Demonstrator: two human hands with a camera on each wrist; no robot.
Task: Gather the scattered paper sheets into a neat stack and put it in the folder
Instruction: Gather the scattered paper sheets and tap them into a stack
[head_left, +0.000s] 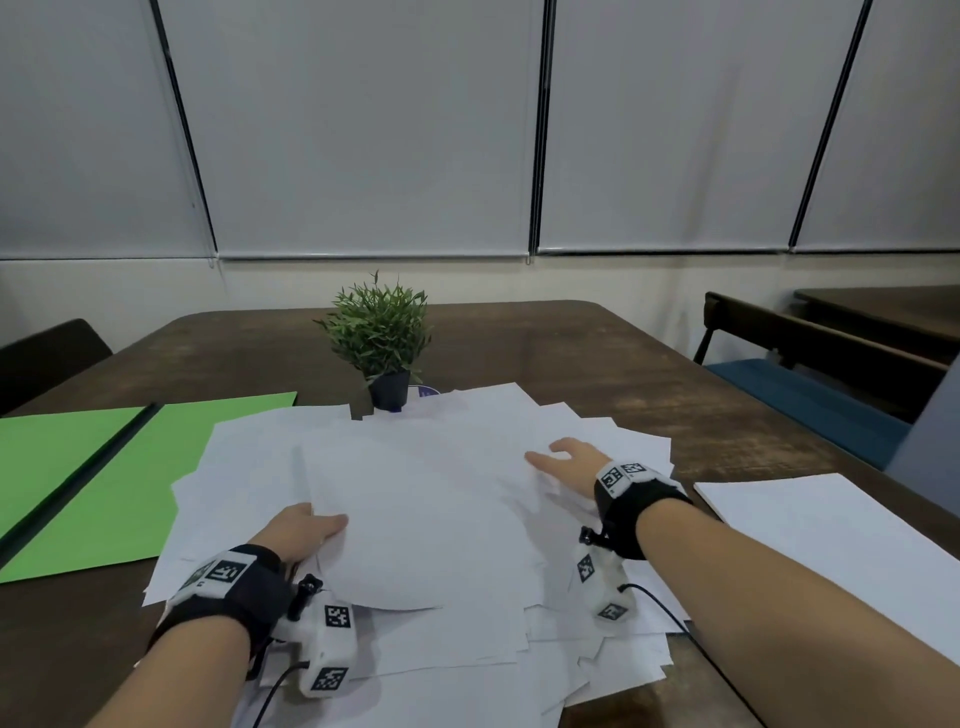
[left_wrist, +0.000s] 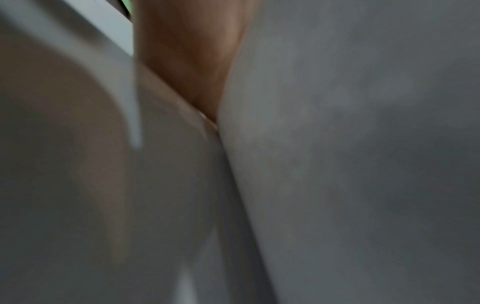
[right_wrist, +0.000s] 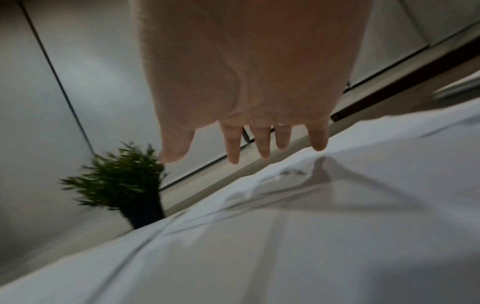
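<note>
Several white paper sheets (head_left: 457, 644) lie scattered and overlapping across the middle of the dark wooden table (head_left: 571, 353). An open green folder (head_left: 104, 478) lies flat to their left. My left hand (head_left: 311, 525) pinches the left edge of the top sheet (head_left: 431, 519), thumb on top, with the fingers hidden beneath; that sheet bows upward. In the left wrist view only blurred paper (left_wrist: 363, 164) and a bit of my left hand (left_wrist: 192, 51) show. My right hand (head_left: 556, 454) is over the pile's right side with fingers (right_wrist: 262, 142) straight and spread above the paper (right_wrist: 311, 226).
A small potted plant (head_left: 379, 343) stands just beyond the pile, also seen as the plant (right_wrist: 122, 185) in the right wrist view. A separate white stack (head_left: 831, 535) lies at the table's right edge. Chairs (head_left: 810, 384) stand to the right and far left.
</note>
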